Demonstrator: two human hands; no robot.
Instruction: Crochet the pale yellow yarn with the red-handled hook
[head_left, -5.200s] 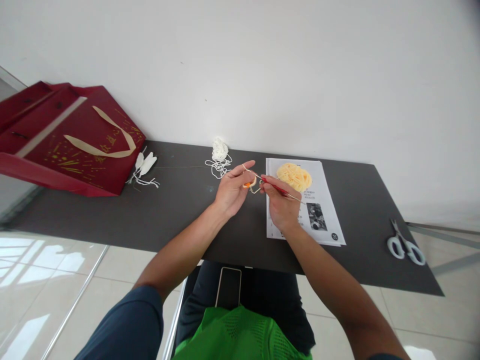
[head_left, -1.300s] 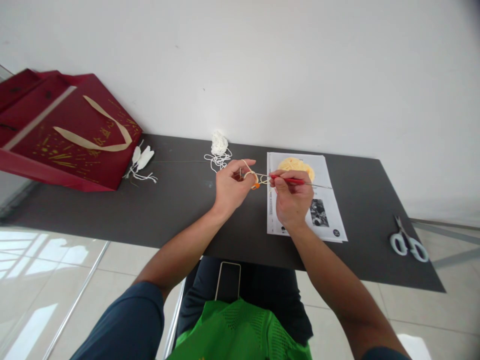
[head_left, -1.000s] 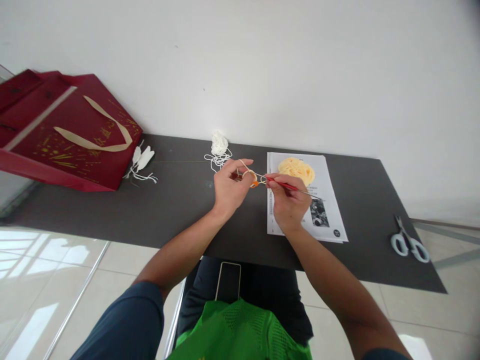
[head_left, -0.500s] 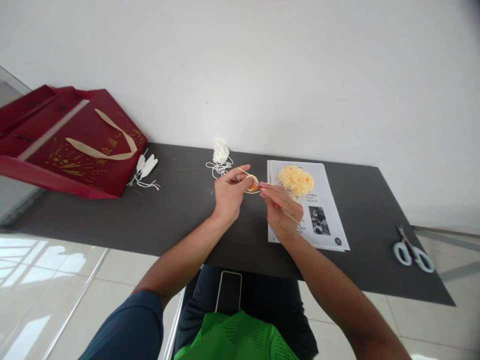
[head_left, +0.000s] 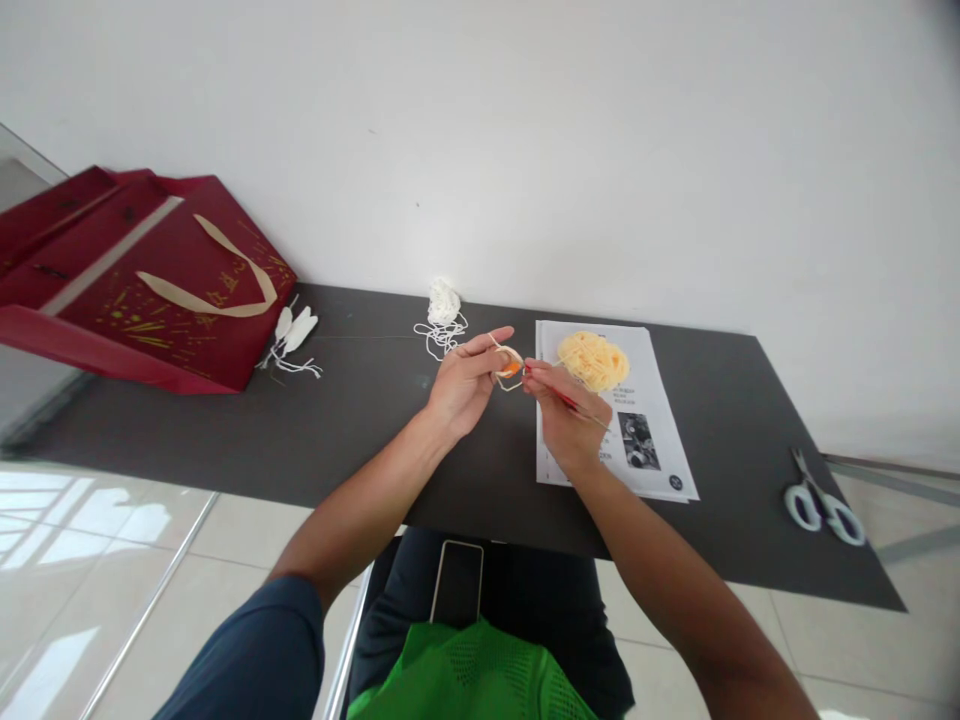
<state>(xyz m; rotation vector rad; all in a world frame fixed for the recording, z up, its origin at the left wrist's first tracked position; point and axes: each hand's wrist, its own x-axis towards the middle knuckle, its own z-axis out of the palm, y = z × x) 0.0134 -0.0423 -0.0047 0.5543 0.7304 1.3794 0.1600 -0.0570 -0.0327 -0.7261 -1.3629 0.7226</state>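
Above the dark table, my left hand [head_left: 463, 385] pinches a small crochet piece [head_left: 511, 368] in pale yellow and orange yarn, with a strand running over its raised index finger. My right hand [head_left: 570, 410] is closed around a red-handled crochet hook [head_left: 562, 397], whose tip end points at the piece. The finest detail where hook and yarn meet is too small to tell. Just behind my right hand, a pale yellow yarn bundle [head_left: 594, 361] lies on printed sheets [head_left: 660, 440].
A dark red paper bag [head_left: 187, 300] lies at the far left, with white tassel-like pieces [head_left: 298, 330] beside it. White yarn [head_left: 443, 303] sits near the wall. Scissors [head_left: 821, 500] lie on the table [head_left: 735, 430] at right. A phone [head_left: 457, 582] rests on my lap.
My right hand has moved slightly right, drawing the hook a little away from the piece. My left hand has turned a little, so more of the orange yarn shows.
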